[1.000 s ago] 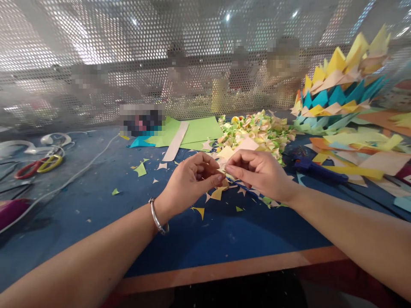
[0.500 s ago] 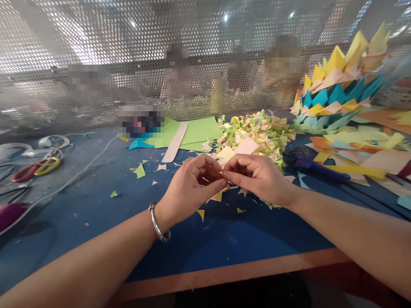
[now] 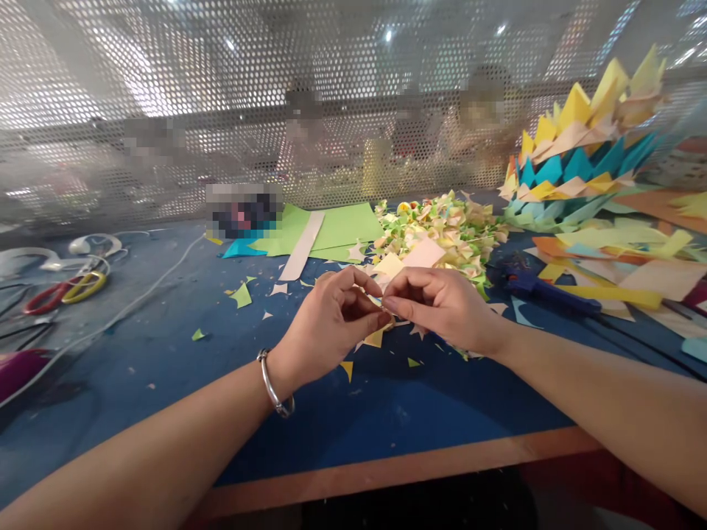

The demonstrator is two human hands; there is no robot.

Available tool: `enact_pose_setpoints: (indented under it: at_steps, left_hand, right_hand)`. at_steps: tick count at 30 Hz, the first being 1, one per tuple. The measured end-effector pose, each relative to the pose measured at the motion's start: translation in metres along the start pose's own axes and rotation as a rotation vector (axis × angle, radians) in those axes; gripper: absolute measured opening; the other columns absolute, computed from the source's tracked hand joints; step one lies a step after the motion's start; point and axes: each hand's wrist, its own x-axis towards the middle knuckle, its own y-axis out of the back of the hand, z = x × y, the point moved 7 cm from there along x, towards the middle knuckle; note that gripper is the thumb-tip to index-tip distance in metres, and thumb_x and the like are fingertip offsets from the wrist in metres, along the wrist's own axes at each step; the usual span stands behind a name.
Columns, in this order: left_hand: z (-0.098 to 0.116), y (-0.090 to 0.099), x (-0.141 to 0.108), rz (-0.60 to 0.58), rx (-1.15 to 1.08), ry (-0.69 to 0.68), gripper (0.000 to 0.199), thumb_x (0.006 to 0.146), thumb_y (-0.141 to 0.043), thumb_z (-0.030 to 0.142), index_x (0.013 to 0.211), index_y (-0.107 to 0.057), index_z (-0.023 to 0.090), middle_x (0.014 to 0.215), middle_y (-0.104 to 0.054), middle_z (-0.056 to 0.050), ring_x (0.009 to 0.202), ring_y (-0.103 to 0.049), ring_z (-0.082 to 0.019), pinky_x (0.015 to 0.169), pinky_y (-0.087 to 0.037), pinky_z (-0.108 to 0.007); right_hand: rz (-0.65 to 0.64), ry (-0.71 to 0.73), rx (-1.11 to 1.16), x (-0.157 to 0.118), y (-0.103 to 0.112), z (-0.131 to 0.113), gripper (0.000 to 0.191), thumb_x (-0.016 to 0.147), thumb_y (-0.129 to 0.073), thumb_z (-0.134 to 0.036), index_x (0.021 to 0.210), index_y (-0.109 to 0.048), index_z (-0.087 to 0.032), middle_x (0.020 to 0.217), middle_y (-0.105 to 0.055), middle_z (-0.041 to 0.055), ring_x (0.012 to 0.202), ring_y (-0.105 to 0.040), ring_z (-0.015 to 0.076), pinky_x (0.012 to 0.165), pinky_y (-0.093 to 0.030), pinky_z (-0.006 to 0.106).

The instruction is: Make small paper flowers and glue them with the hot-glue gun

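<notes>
Red and yellow scissor handles (image 3: 85,288) lie leftmost | your left hand (image 3: 327,320) pinches a small, partly hidden piece (image 3: 378,301) between both hands | your right hand (image 3: 445,305) pinches its near side | blue-handled tool (image 3: 552,292) lies right

Matt, crinkled paper scraps form the pile (image 3: 442,232); the pinched paper (image 3: 378,301) in front of it is too small to judge. Left of the pile, green sheets (image 3: 350,223) look smooth and matt, scissor handles (image 3: 85,287) glossy plastic. Right of it, the glue gun (image 3: 552,293) is smooth plastic; behind, perforated metal mesh (image 3: 342,51) gleams. Below lies the scuffed, faintly shiny table (image 3: 431,412)
</notes>
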Motion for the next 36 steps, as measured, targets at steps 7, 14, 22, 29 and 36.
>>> enact_pose_setpoints:
  at_steps: [7,14,22,29,36]
  left_hand:
    - [-0.010,0.002,0.001,-0.019,-0.072,0.075,0.026,0.075,-0.075,0.025,0.090,-0.055,0.018,0.075,-0.073,-0.001,0.067,-0.068,-0.012,0.062,-0.051,-0.023]
    - [-0.011,0.004,0.002,0.001,-0.037,0.113,0.020,0.075,-0.076,0.026,0.079,-0.060,0.015,0.071,-0.069,0.000,0.066,-0.064,-0.010,0.062,-0.049,-0.022]
    - [-0.012,0.002,0.001,-0.026,-0.128,0.164,0.015,0.075,-0.076,0.021,0.077,-0.062,0.015,0.070,-0.069,0.001,0.066,-0.065,-0.009,0.064,-0.050,-0.020]
    - [-0.015,0.002,0.002,-0.032,-0.166,0.197,0.014,0.074,-0.077,0.019,0.076,-0.063,0.015,0.068,-0.069,0.003,0.064,-0.064,-0.007,0.064,-0.050,-0.019]
    - [-0.015,0.001,0.001,-0.027,-0.164,0.197,0.014,0.073,-0.077,0.021,0.075,-0.063,0.015,0.068,-0.068,0.002,0.064,-0.064,-0.008,0.063,-0.050,-0.020]
  right_hand:
    - [-0.007,-0.006,-0.011,0.000,-0.001,-0.001,0.016,0.087,-0.064,-0.030,0.081,-0.064,-0.015,0.066,-0.063,-0.0004,0.052,-0.048,0.0053,0.045,-0.037,0.019]
    - [-0.006,0.039,-0.032,-0.001,-0.002,-0.004,0.016,0.087,-0.063,-0.030,0.082,-0.064,-0.015,0.069,-0.064,0.0008,0.057,-0.053,0.0072,0.050,-0.041,0.020]
    - [0.006,0.102,-0.101,-0.003,-0.001,-0.006,0.015,0.089,-0.063,-0.029,0.082,-0.064,-0.017,0.067,-0.063,-0.0011,0.056,-0.052,0.0069,0.051,-0.040,0.020]
    - [0.018,0.145,-0.164,-0.004,0.000,-0.010,0.015,0.090,-0.062,-0.028,0.081,-0.064,-0.016,0.064,-0.061,-0.0022,0.054,-0.050,0.0062,0.049,-0.039,0.021]
    - [0.018,0.157,-0.185,-0.004,-0.001,-0.010,0.015,0.091,-0.062,-0.028,0.081,-0.064,-0.017,0.066,-0.061,-0.0018,0.054,-0.051,0.0061,0.049,-0.040,0.020]
